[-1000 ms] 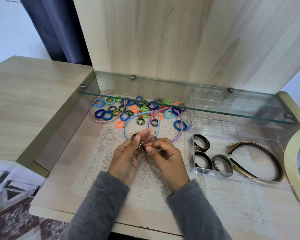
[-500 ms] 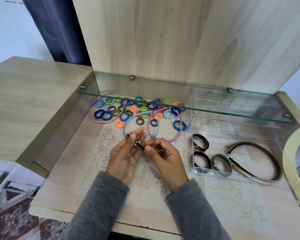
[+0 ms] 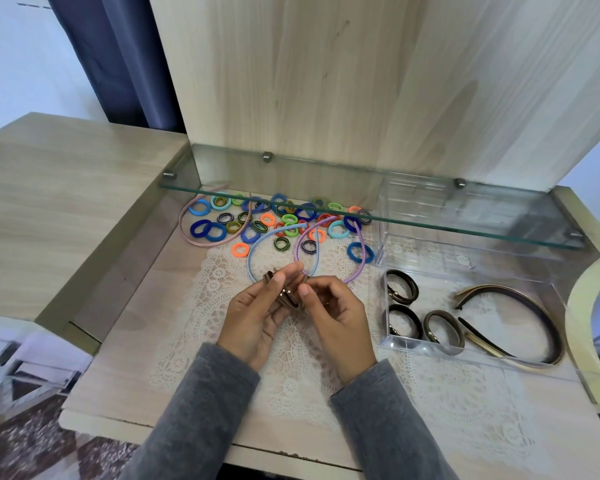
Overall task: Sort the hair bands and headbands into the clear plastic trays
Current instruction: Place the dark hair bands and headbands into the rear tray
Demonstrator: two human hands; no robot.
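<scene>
- Brown hair bands (image 3: 285, 296), bunch: light, soft, probably springy; pinch near the metal clasp.
- Left hand (image 3: 253, 317): fingers curled round bunch.
- Right hand (image 3: 338, 313): thumb and forefinger pinching it.

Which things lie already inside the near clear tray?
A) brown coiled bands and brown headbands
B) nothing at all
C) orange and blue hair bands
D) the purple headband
A: the near clear tray holds three brown coiled bands and, beside them, brown headbands.

long grey sleeves (image 3: 201, 410), bare hands
</scene>
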